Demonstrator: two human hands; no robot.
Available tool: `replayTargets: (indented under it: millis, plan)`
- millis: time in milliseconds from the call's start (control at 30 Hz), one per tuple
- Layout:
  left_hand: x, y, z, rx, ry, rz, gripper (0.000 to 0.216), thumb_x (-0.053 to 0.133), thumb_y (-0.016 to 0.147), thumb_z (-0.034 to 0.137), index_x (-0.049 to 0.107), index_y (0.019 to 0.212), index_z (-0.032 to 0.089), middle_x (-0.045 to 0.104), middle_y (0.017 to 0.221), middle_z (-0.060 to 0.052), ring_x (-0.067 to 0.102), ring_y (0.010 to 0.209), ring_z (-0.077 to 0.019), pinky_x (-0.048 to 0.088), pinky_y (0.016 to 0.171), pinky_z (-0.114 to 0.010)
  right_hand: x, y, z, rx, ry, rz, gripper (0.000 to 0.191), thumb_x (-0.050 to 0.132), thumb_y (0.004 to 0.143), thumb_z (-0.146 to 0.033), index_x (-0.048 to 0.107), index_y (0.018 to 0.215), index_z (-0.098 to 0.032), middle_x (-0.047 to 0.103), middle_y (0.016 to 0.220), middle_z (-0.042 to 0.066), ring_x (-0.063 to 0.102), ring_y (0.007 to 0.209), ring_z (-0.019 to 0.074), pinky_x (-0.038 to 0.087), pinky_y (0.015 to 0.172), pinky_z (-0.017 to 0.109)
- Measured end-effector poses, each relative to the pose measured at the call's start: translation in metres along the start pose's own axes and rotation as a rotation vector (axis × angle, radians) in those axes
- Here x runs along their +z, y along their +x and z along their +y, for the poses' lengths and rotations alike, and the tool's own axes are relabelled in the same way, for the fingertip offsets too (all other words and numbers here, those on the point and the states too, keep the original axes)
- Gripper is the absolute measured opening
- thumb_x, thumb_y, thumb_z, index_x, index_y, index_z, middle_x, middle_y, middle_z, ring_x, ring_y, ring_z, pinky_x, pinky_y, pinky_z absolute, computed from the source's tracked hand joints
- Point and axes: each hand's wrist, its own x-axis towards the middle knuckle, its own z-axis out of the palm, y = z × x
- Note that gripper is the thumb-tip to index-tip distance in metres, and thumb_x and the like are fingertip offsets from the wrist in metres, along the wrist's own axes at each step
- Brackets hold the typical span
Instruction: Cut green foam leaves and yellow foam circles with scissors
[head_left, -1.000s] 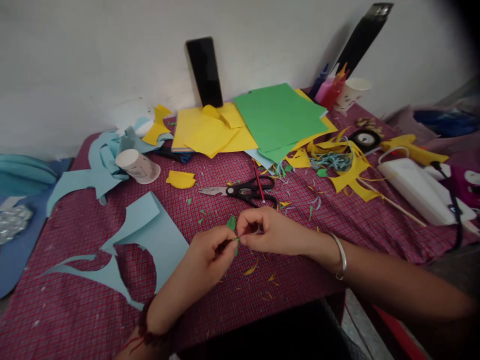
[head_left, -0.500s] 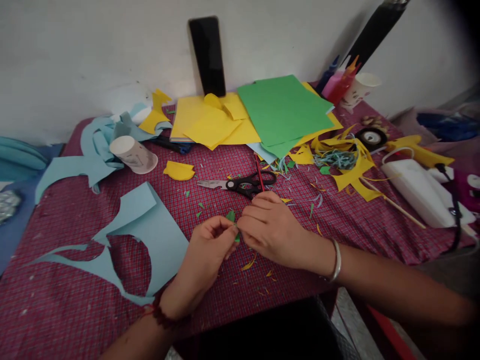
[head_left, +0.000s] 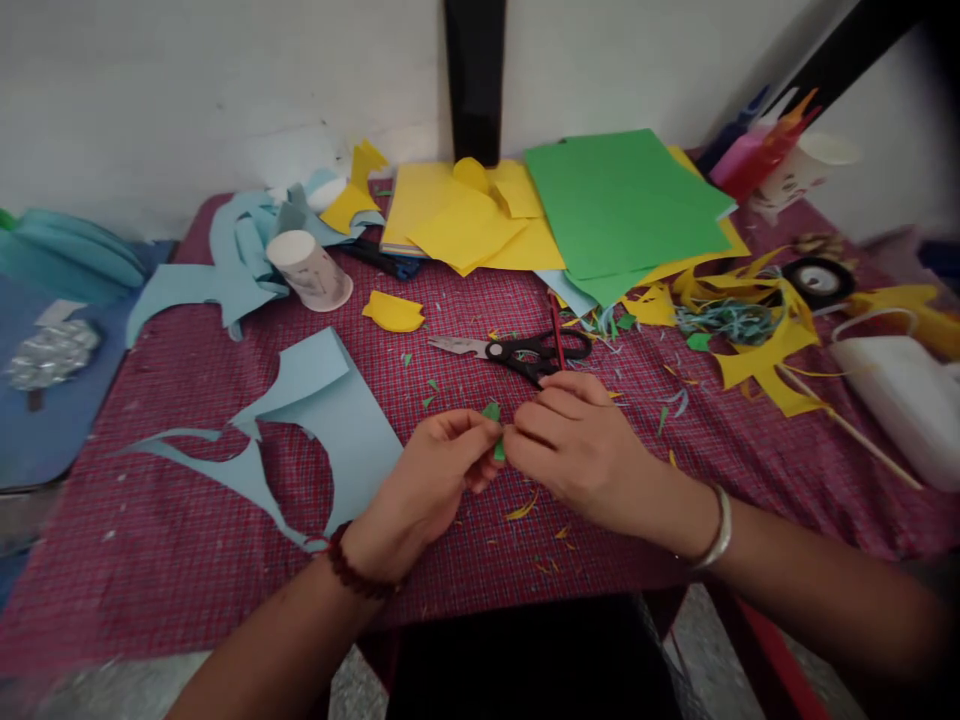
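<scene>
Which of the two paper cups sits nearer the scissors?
The left paper cup, beside the blue paper scraps; the other cup stands at far right, by the coloured bottles.

Two hands [head_left: 442, 465], two printed cups [head_left: 311, 272], one phone [head_left: 475, 85] and one pair of scissors [head_left: 496, 350] show.

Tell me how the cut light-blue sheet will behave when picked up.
The cut light-blue sheet should be light, looking paper-thin. Its folded flap suggests it bends easily. Its narrow left strip may droop or tear.
</scene>
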Motion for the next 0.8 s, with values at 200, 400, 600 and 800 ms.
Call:
replayTargets:
  millis: [200,400,600,800]
  plan:
    - [-0.004,-0.006,0.007,0.302,0.461,0.037,0.012,0.059,0.077,0.022,0.06,0.067,0.016,0.053,0.053,0.005,0.041,0.045,-0.0071,0.032,0.043,-0.02,0.007,0.0,-0.001,0.441,0.625,0.038,0.006,0.052,0.087,-0.016,0.058,0.085,-0.017,0.058,0.074,0.0,0.053,0.068,0.0136,0.041,0.065,0.029]
    - [-0.006,-0.011,0.009,0.642,0.868,0.064,0.014,0.054,0.082,0.019,0.062,0.071,0.015,0.055,0.058,0.002,0.046,0.052,-0.0101,0.035,0.049,-0.022,0.016,0.003,0.001,0.673,1.099,0.01,0.008,0.054,0.081,-0.015,0.052,0.074,-0.017,0.047,0.062,-0.005,0.042,0.055,0.0085,0.033,0.05,0.022]
    - [-0.008,-0.01,0.007,0.777,0.984,0.004,0.012,0.051,0.087,0.016,0.06,0.079,0.016,0.057,0.064,0.002,0.051,0.059,-0.0108,0.039,0.057,-0.023,0.014,0.007,0.002,0.738,1.281,0.011,0.008,0.054,0.077,-0.018,0.05,0.07,-0.017,0.045,0.061,-0.006,0.04,0.055,0.0083,0.032,0.05,0.023]
    - [-0.01,-0.008,0.006,0.6,0.872,-0.06,0.016,0.048,0.088,0.02,0.058,0.076,0.018,0.053,0.061,0.004,0.048,0.056,-0.0106,0.037,0.055,-0.023,0.018,0.004,0.0,0.661,1.066,0.088,0.009,0.051,0.073,-0.011,0.048,0.068,-0.018,0.045,0.059,-0.006,0.041,0.052,0.0077,0.031,0.048,0.021]
